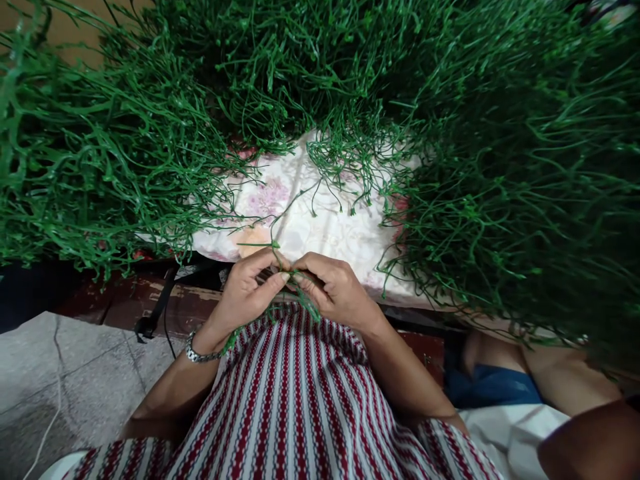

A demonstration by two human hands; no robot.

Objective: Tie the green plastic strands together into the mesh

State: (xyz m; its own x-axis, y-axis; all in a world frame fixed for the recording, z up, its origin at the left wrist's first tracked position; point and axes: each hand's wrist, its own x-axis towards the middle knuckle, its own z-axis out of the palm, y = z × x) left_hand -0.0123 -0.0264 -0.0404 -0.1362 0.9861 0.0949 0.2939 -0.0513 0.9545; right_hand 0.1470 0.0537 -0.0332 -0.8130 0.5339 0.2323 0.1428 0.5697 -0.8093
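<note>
Just above my lap, at the near edge of the floral cloth (320, 227), both hands meet with fingertips almost touching. My left hand (253, 283) pinches a thin green stem (273, 230) between thumb and index finger; the stem sticks up over the cloth. My right hand (333, 287) is closed on the same green strands, its fingers curled. A short bit of green strand (311, 309) hangs below the fingertips. More green shows under my left wrist, near the metal watch band.
Big heaps of green stems lie at the left (90, 160), the back (310, 60) and the right (520, 187). Another person's bare limbs (555, 367) are at the lower right. A dark strap (163, 300) hangs left of me, above the tiled floor (95, 373).
</note>
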